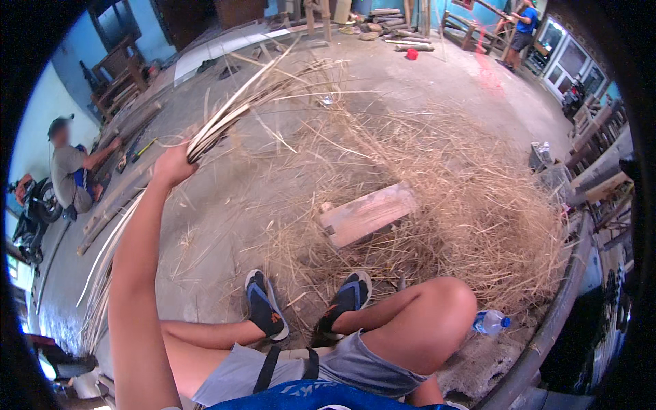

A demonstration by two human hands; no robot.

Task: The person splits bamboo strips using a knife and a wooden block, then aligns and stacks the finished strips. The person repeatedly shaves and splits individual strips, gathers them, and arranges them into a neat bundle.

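**Left hand (pixel 175 164) holds a splayed bundle (pixel 225 121) of pale strips**

In the head view, the bundle is out to the person's left, at the end of the outstretched arm and above the floor (pixel 219 225). Its strips are long, thin and uneven: most are straw-coloured, a few nearly cream, with darker brown pieces among them close to the fist. They lie tight together at the grip, then fan out toward the upper right, where the finer ends curl, cross and droop in a loose tangle. One pale strip juts straighter than the rest. More strips trail below the fist, passing beside the forearm toward the lower left in a gentle curve.

The left hand's fingers are wrapped round the bundle, clamped on it. The state of the right hand's fingers cannot be told, as that hand is out of sight.

In front of the person, a wooden block (pixel 369 213) lies tilted against a broad heap (pixel 485 205) of shavings, thin and tan like the bundle's finest ends. A bottle (pixel 490 322) with a blue cap lies beside the person's bent knee (pixel 447 304). Along the left, a worker (pixel 68 171) in a cap sits on the floor near a motorbike (pixel 31 219).
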